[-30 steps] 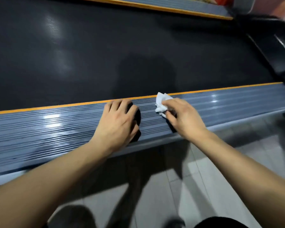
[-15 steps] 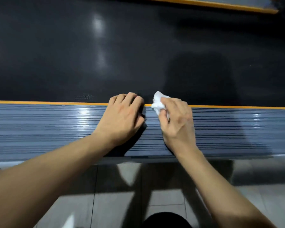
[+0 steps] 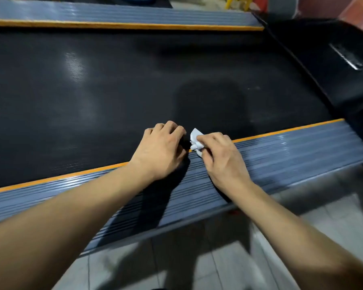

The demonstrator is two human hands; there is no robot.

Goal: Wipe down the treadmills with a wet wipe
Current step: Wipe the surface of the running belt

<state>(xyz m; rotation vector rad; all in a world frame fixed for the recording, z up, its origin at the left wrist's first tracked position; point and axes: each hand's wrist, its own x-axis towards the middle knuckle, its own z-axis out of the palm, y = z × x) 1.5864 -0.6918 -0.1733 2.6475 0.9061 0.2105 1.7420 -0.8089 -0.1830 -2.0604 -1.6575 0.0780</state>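
A treadmill lies across the view, with a wide black belt and a ribbed grey side rail edged by an orange strip. My right hand pinches a crumpled white wet wipe at the orange strip, where rail meets belt. Just to its left, my left hand rests on the rail's inner edge, with its curled fingers reaching onto the belt. I cannot tell whether that hand holds anything.
The far grey side rail with its orange strip runs along the top. A black motor cover rises at the right. Grey floor tiles lie below the near rail. Something yellow stands at the top right.
Both hands have slid forward from the middle of the rail to its orange inner edge, the left fingers now over the belt. The view has tilted and pulled back.
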